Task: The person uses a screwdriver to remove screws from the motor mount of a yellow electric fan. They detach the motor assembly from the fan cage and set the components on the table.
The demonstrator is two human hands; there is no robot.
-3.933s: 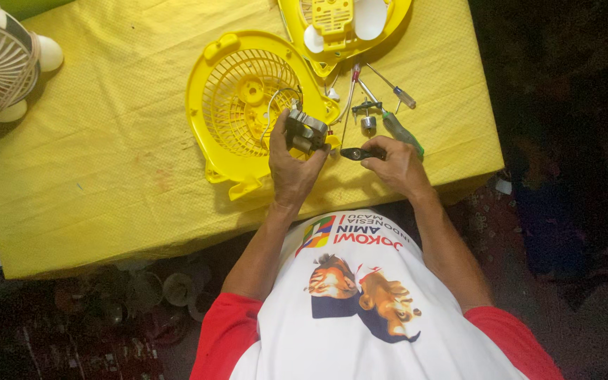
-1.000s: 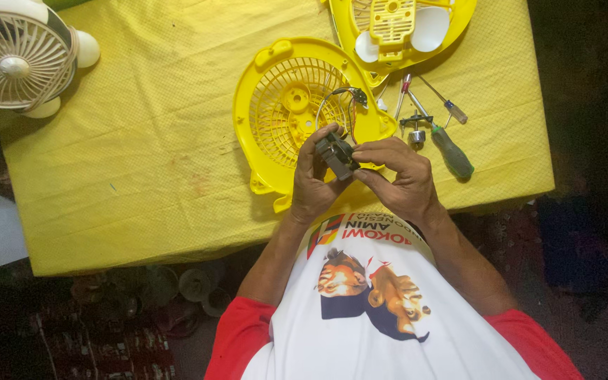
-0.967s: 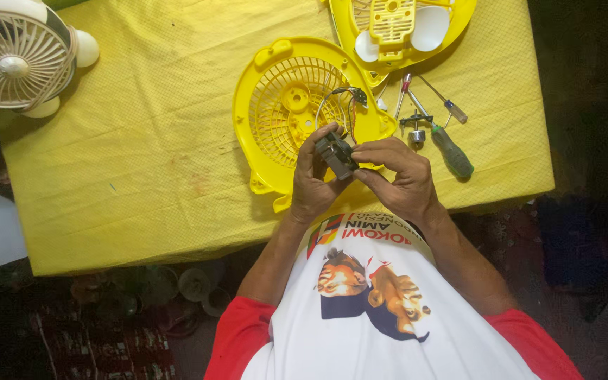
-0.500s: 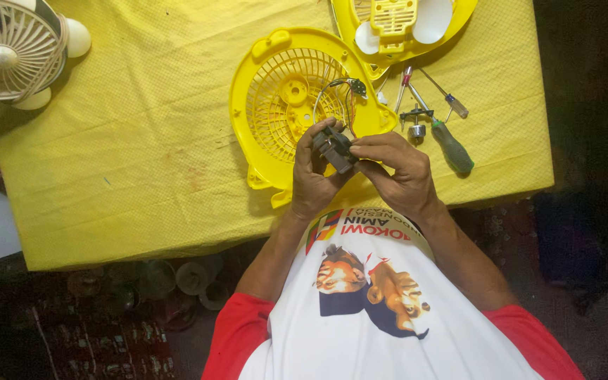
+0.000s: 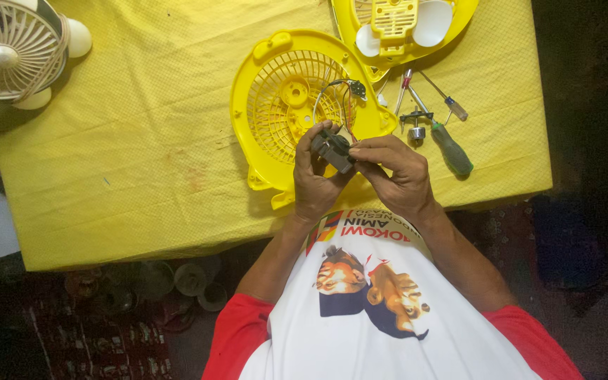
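Both hands hold a small dark fan motor [image 5: 333,149] above the near edge of a yellow round fan grille housing [image 5: 276,70]. My left hand [image 5: 314,179] grips the motor from the left side. My right hand [image 5: 397,174] pinches its right end with fingertips. Thin wires run from the motor up to a small circuit board [image 5: 355,88] lying on the grille.
A yellow cloth [image 5: 128,141] covers the table. A second yellow fan part [image 5: 402,21] lies at the top. Two screwdrivers [image 5: 448,144] and a small metal part [image 5: 415,128] lie right of the grille. A white fan [image 5: 8,53] stands at top left.
The view shifted, so the table items sit differently in frame. My right hand, earlier holding a dark tool by the motor, has closed in onto the motor's right end.
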